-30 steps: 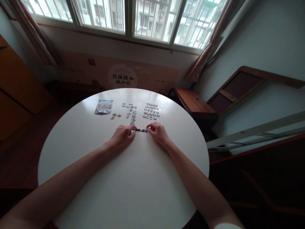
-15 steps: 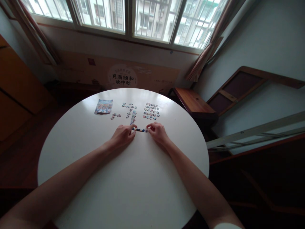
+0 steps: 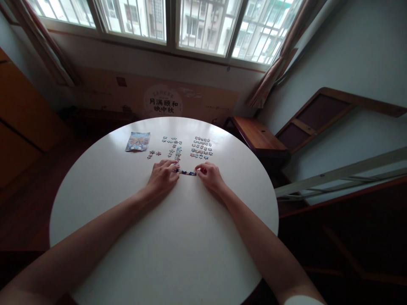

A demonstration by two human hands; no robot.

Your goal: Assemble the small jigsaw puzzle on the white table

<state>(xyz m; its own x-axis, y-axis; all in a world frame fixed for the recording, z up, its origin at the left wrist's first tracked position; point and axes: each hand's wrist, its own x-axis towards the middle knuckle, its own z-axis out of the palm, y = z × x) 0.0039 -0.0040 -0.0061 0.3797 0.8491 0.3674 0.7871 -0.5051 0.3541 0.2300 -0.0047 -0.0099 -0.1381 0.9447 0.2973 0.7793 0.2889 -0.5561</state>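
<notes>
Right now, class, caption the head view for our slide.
Left hand and right hand flank a puzzle strip on a round white table.

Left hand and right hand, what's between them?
A thin row of puzzle pieces lies between the left hand and the right hand, in the head view.

On round, smooth-topped table (image 3: pixel 171 237): flat rectangular printed sheet (image 3: pixel 137 141) far left, small knobbed jigsaw pieces (image 3: pixel 154 154) just right, middle group (image 3: pixel 171 141) beyond, rowed block (image 3: pixel 202 147) rightmost. Narrow crosswise strip (image 3: pixel 187 173) in front; left end probably meets lengthwise strip (image 3: pixel 178 153). Flat-topped wooden bench (image 3: pixel 259 134) behind table, right.
</notes>
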